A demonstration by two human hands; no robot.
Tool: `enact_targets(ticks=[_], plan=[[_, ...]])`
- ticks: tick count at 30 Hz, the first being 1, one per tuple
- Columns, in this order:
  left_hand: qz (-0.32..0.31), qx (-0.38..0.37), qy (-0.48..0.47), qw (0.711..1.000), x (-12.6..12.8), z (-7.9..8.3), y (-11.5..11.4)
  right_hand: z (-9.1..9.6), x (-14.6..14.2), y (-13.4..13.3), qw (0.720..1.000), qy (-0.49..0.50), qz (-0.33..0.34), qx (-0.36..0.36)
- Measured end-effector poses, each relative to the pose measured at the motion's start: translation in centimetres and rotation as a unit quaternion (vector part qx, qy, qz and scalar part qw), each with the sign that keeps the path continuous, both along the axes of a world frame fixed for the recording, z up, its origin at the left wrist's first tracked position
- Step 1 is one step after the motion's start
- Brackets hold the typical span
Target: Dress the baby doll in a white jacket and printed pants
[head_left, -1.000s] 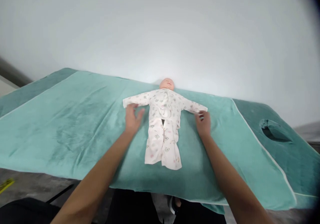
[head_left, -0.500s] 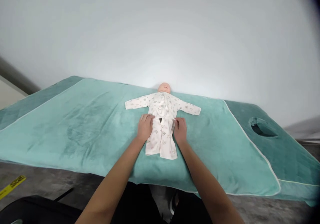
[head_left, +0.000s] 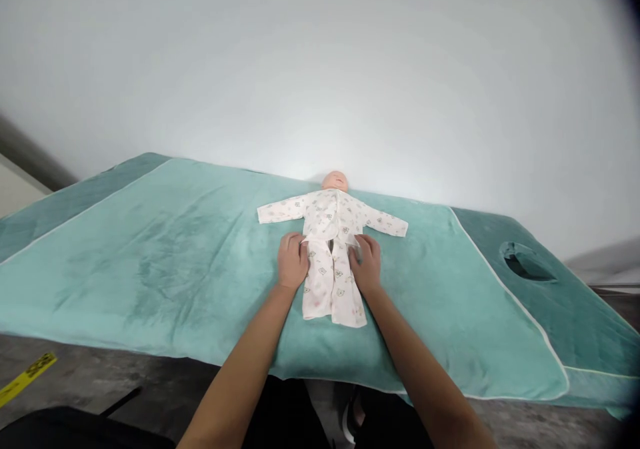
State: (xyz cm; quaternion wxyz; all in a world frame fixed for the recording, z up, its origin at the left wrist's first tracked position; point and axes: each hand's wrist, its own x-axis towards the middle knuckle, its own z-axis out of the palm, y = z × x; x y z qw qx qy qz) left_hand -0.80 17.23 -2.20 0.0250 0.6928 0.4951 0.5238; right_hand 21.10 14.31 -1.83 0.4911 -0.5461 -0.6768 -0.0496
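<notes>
A baby doll (head_left: pixel 335 181) lies on its back, its bare head toward the wall. It wears a white patterned baby shirt (head_left: pixel 327 212) with both sleeves stretched out sideways. Below the shirt lie matching white baby pants (head_left: pixel 320 289), legs pointing toward me, with a small dark gap at the top middle. My left hand (head_left: pixel 293 260) is closed at the left side of the waist, fingertips at the shirt's lower edge. On the opposite side my right hand (head_left: pixel 367 263) pinches the edge there. The thumbs lie along the pants; exactly which layers are between the fingers is partly hidden.
A light green blanket (head_left: pixel 210 235) covers most of a darker green padded bed (head_left: pixel 480 249), which has a face hole (head_left: pixel 527 262) at the right. The white wall (head_left: pixel 320 69) stands directly behind. Yellow tape (head_left: pixel 27 379) and a black object (head_left: pixel 75 429) are at lower left.
The shirt front looks flatter and its lower edge now spreads out toward both hands. Both hands stay at the waist, with the right fingers slightly more spread. The view has shifted a little.
</notes>
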Motion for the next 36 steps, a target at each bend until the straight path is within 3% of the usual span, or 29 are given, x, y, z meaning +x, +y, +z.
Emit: enact_targets(ticks=[4, 6, 11, 13, 18, 21, 24, 27, 29, 31, 34, 36], plan=[[0.003, -0.017, -0.01, 1.0, -0.2, -0.7, 0.3, 1.4, 0.1, 1.9, 0.994, -0.098, 0.011, -0.046], [-0.002, -0.026, -0.006, 1.0, -0.2, -0.8, 0.4, 2.4, 0.0, 2.5, 0.993, -0.101, 0.016, -0.058], [-0.009, -0.021, -0.017, 1.0, -0.3, -0.3, 0.2, 4.8, -1.0, 2.5, 0.998, 0.063, 0.003, -0.028], [-0.01, -0.025, -0.021, 0.999, -0.3, -0.1, 0.1, 5.3, -1.4, 2.2, 0.997, 0.076, -0.002, -0.018], [-0.004, -0.047, -0.044, 0.998, -0.2, 0.4, 0.1, 4.2, -1.9, 0.5, 0.997, -0.053, 0.039, -0.048], [0.008, -0.06, -0.073, 0.996, -0.4, 0.8, -0.4, 2.6, -1.8, -2.3, 0.993, -0.052, 0.044, -0.094], [-0.003, -0.098, -0.094, 0.991, -1.0, 0.8, -2.3, 1.4, -1.3, -6.9, 0.99, -0.002, 0.077, -0.122], [-0.087, -0.144, -0.069, 0.983, -1.8, 0.2, -6.1, 0.7, -0.7, -12.0, 0.976, 0.016, 0.135, -0.171], [-0.159, -0.167, -0.02, 0.973, -1.9, -0.5, -9.1, 0.3, -0.7, -14.5, 0.971, 0.025, 0.133, -0.196], [-0.186, -0.175, 0.047, 0.966, -1.6, -1.2, -11.9, 0.1, -1.0, -15.7, 0.973, 0.054, 0.1, -0.199], [-0.086, -0.155, 0.151, 0.973, -0.1, -1.6, -14.3, 0.2, -1.8, -15.4, 0.976, 0.096, 0.041, -0.193], [-0.013, -0.134, 0.199, 0.971, 1.1, -0.9, -14.8, 0.6, -2.3, -14.7, 0.974, 0.109, 0.026, -0.198]])
